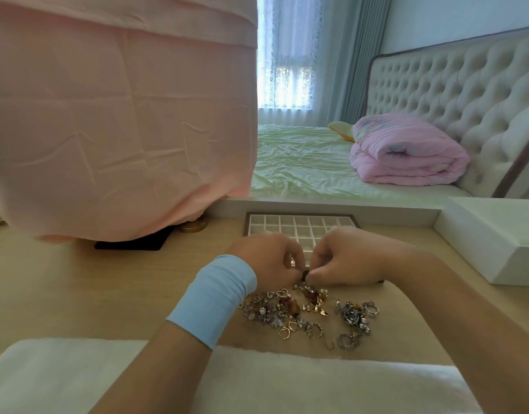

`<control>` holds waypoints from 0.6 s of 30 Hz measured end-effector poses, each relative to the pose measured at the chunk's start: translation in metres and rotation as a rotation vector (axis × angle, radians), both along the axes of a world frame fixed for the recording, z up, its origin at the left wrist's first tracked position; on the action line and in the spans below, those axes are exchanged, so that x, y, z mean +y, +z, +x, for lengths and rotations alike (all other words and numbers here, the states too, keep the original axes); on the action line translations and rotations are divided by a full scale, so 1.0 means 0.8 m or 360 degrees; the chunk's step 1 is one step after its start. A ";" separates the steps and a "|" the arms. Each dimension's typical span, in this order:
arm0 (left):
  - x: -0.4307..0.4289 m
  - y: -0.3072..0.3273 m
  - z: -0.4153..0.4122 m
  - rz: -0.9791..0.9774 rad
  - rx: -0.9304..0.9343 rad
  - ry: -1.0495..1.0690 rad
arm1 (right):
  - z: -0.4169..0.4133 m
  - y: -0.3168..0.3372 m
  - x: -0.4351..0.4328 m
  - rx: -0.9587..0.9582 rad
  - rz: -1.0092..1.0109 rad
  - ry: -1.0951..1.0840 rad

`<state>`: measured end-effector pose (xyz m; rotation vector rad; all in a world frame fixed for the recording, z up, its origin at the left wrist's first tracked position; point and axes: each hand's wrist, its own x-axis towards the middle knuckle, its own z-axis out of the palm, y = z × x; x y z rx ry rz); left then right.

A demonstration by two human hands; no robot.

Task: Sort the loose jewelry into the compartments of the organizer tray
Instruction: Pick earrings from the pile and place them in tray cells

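Note:
A pile of loose jewelry (309, 313), rings, earrings and charms in silver, gold and red, lies on the wooden desk in front of me. Behind it sits the organizer tray (299, 224), a dark-framed grid of small white compartments; its near part is hidden by my hands. My left hand (267, 259), with a light blue wristband, and my right hand (343, 258) meet fingertip to fingertip over the tray's near edge. Between them they pinch one small dark piece of jewelry (304, 275). I cannot make out what kind of piece it is.
A pink cloth (120, 121) drapes over something tall at the left, with a brass base (193, 226) and a black pad (134, 243) beneath it. A white box (493, 243) stands at the right. White padding (78, 377) runs along the desk's near edge. A bed lies beyond.

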<state>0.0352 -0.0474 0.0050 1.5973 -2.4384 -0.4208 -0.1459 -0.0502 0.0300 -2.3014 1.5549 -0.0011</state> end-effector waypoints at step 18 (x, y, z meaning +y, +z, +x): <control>0.000 -0.015 -0.012 0.0223 0.0469 -0.0110 | -0.020 0.000 0.001 -0.0069 0.0203 -0.0069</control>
